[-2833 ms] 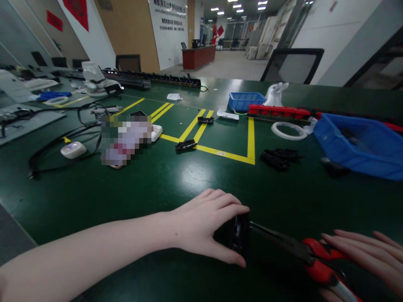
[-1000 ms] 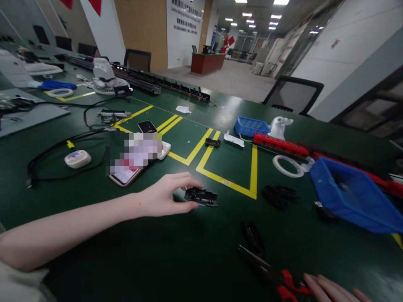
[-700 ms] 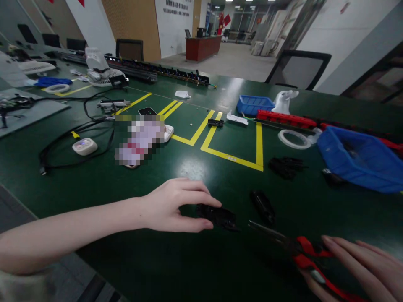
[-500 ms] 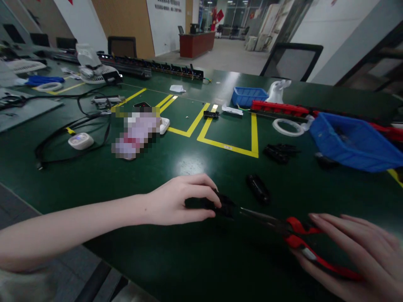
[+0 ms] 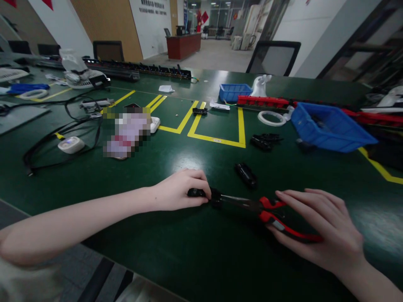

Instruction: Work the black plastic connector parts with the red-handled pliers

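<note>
My left hand (image 5: 184,189) pinches a small black part (image 5: 215,197) just above the green table. Red-handled pliers (image 5: 267,209) are in my right hand (image 5: 324,226), with fingers around both handles. The long metal jaws point left, and their tips meet the right side of the black part; whether they grip it is too small to tell. Behind the pliers lies a glossy black oval piece (image 5: 246,175). A pile of black pieces (image 5: 266,141) rests farther back.
A blue bin (image 5: 333,130) stands at the right, near a tape ring (image 5: 271,118) and a red strip (image 5: 262,101). A smaller blue bin (image 5: 234,91) is behind. At left are a pixelated phone-like object (image 5: 127,134), a white device (image 5: 71,144) and black cables (image 5: 30,155).
The view has shifted to the right. My right hand and the pliers have moved left and up in view, and the plier tips now meet the black part.
</note>
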{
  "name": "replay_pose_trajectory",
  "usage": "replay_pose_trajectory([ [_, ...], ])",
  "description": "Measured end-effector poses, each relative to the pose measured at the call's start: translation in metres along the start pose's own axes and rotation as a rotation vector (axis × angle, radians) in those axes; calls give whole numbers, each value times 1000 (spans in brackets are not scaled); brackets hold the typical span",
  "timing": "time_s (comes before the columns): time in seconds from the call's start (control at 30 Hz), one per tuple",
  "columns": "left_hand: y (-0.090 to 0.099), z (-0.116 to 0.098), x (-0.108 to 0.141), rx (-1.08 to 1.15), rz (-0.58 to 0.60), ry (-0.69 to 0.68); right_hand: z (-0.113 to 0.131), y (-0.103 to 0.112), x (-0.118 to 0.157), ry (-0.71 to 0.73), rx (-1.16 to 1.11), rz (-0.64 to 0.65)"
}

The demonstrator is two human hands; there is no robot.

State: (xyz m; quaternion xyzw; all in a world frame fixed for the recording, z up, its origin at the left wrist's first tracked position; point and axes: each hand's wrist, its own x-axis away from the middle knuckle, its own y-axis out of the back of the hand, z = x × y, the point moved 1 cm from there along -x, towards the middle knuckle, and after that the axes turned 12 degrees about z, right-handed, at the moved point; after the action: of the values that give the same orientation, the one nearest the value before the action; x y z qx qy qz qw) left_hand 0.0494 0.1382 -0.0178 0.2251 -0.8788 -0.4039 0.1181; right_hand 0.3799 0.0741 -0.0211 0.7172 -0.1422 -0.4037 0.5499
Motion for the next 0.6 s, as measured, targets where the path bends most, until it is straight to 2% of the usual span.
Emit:
replay_pose_trajectory([
  [0.17,0,1,1,47,-28,-20,2,-5,-3,-4,-20,34],
  [0.27,1,2,3,47,-21,-18,7,-6,-10,-88,-80,73],
  [0.4,2,8,5,-82,21,7,15,-10,-24,-188,-147,100],
  [0.6,5,18,3,-133,56,-43,25,-17,-39,-139,-140,130],
])
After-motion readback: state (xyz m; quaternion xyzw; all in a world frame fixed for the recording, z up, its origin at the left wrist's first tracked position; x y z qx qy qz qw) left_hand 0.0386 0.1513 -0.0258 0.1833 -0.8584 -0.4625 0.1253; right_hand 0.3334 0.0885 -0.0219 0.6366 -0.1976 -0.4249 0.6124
